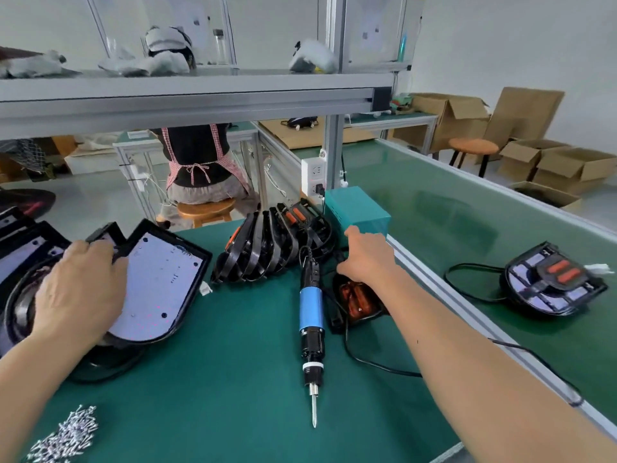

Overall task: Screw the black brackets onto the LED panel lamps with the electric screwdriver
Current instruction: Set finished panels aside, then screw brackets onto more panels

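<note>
A heap of screws (66, 439) lies at your near left. Your left hand (76, 289) grips the LED panel lamp (160, 279), fingers curled over its far edge. Behind sits the stack of black brackets (273, 248). The electric screwdriver (312, 315) lies loose on the mat. Your right hand (367, 259) rests on a single bracket (357, 300); you can't tell its grasp.

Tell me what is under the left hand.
The left hand holds an LED panel lamp, white back up, on another black piece. The lamp's left part is covered, so any bracket there is hidden.

The green counter (217, 379) held a screwdriver (311, 305), a pile of screws (66, 436), black brackets (267, 252) and lamps (160, 279).
</note>
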The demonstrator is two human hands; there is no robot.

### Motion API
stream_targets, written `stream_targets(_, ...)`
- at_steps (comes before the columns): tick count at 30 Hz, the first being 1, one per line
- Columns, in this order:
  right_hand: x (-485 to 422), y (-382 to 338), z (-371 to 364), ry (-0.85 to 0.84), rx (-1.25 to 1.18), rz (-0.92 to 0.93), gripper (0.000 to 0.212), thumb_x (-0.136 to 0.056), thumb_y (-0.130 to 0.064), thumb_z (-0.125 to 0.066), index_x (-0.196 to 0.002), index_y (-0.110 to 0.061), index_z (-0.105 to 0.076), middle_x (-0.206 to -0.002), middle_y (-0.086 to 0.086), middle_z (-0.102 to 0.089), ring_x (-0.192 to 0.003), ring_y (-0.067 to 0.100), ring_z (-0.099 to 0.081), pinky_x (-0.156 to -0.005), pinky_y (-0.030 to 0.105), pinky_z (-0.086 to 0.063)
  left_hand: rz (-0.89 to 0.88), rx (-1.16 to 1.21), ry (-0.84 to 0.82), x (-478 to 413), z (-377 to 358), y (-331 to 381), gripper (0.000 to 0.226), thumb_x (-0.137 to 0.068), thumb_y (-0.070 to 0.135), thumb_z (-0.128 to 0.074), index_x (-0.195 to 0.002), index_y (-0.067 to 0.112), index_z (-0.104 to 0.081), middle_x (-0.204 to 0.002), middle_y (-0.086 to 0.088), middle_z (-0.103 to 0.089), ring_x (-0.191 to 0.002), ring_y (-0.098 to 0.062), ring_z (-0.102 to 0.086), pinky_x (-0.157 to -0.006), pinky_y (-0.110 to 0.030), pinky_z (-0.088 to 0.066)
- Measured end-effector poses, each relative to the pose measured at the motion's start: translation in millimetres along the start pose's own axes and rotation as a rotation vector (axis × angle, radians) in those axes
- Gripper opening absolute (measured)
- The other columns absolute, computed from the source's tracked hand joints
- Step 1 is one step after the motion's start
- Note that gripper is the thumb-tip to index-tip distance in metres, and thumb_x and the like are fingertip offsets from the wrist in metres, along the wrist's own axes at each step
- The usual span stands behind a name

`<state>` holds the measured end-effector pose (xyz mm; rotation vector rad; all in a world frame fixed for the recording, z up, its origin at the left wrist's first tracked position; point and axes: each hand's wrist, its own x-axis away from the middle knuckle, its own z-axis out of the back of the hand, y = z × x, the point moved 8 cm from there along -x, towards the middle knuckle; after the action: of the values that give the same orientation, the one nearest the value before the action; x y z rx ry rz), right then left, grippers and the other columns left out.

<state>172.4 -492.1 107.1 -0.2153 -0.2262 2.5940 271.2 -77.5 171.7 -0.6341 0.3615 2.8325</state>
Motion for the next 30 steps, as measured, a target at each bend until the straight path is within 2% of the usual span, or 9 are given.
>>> stream_targets(2,1.5,5.5,10.7,0.015,-0.041,-0.037,0.060,-0.076,-0.037,-0.076,-0.123,-0.015,-0.045,-0.099,0.006,-0.049,-0.102,0.032,-0.055,-0.066,0.034,-0.040,0.024,0.092,-0.032,11.9,-6.0,0.2,0.032,-0.088,0.026,-0.049,-0.063,0.013,-0.035,-0.057,-0.013,-0.040,-0.055,-0.040,-0.051,-0.055,-0.046,-0.049)
stream_targets(4,2.6,12.4,26.9,0.025,-0.092,-0.088,0.049,-0.075,-0.037,-0.075,-0.110,-0.014,-0.049,-0.100,0.004,-0.045,-0.090,0.025,-0.057,-0.061,0.031,-0.039,0.100,0.186,-0.115,32.5,-18.6,0.3,0.031,-0.088,0.026,-0.053,-0.063,0.015,-0.040,-0.051,-0.011,-0.045,-0.052,-0.037,-0.052,-0.052,-0.038,-0.045)
stream_targets(10,17.7,22.8,105.7,0.272,-0.204,-0.060,0.022,-0.080,-0.030,-0.072,-0.081,-0.017,-0.053,-0.087,0.003,-0.057,-0.073,0.023,-0.055,-0.054,0.029,-0.036,0.270,0.473,-0.260,103.3,-38.6,25.4,0.018,-0.089,0.020,-0.065,-0.076,0.019,-0.053,-0.063,-0.004,-0.060,-0.065,-0.025,-0.055,-0.060,-0.034,-0.040)
stream_targets(15,74.1,-19.3,130.2,0.582,-0.361,0.264,0.025,-0.091,-0.037,-0.070,-0.108,-0.019,-0.071,-0.086,-0.002,-0.050,-0.079,0.019,-0.051,-0.066,0.032,-0.037,0.362,0.642,-0.402,142.3,-61.1,44.9,0.015,-0.093,0.020,-0.066,-0.086,0.016,-0.054,-0.070,-0.009,-0.056,-0.063,-0.025,-0.049,-0.059,-0.035,-0.036)
stream_targets(18,126.1,-53.7,115.0,0.673,-0.512,0.511,0.035,-0.092,-0.024,-0.071,-0.126,-0.014,-0.071,-0.085,0.000,-0.048,-0.078,0.020,-0.049,-0.066,0.035,-0.043,0.388,0.701,-0.448,160.3,-68.9,55.3,0.015,-0.093,0.019,-0.066,-0.105,0.015,-0.057,-0.080,-0.010,-0.063,-0.074,-0.024,-0.057,-0.064,-0.034,-0.040)
stream_targets(20,158.5,-69.5,94.1,0.709,-0.532,0.641,0.036,-0.090,-0.015,-0.075,-0.126,-0.011,-0.071,-0.082,0.005,-0.050,-0.075,0.024,-0.051,-0.064,0.038,-0.048,0.406,0.748,-0.468,169.6,-72.7,59.0,0.029,-0.094,0.019,-0.065,-0.122,0.016,-0.058,-0.088,-0.014,-0.067,-0.083,-0.026,-0.062,-0.069,-0.034,-0.042)
stream_targets(23,199.8,-80.9,62.5,0.750,-0.532,0.794,0.041,-0.086,-0.001,-0.078,-0.125,-0.014,-0.073,-0.080,0.009,-0.054,-0.070,0.025,-0.051,-0.055,0.038,-0.049,0.449,0.816,-0.492,178.4,-76.5,60.8,0.033,-0.096,0.022,-0.064,-0.129,0.020,-0.061,-0.100,-0.016,-0.071,-0.096,-0.030,-0.066,-0.083,-0.039,-0.049)
stream_targets(27,230.7,-83.5,43.5,0.748,-0.569,0.915,0.041,-0.095,-0.003,-0.059,-0.130,-0.025,-0.060,-0.091,-0.002,-0.043,-0.071,0.020,-0.044,-0.062,0.019,-0.037,0.475,0.821,-0.400,183.4,-73.4,58.2,0.037,-0.099,0.030,-0.059,-0.132,0.015,-0.061,-0.088,0.016,-0.062,-0.084,-0.001,-0.057,-0.078,-0.031,-0.044)
stream_targets(30,236.8,-84.9,37.4,0.688,-0.565,0.938,0.049,-0.087,0.004,-0.069,-0.128,-0.023,-0.068,-0.092,-0.001,-0.045,-0.069,0.023,-0.050,-0.062,0.021,-0.041,0.491,0.864,-0.398,186.0,-76.5,57.5,0.030,-0.103,0.033,-0.051,-0.123,0.018,-0.068,-0.102,0.007,-0.070,-0.101,-0.018,-0.063,-0.089,-0.039,-0.047)
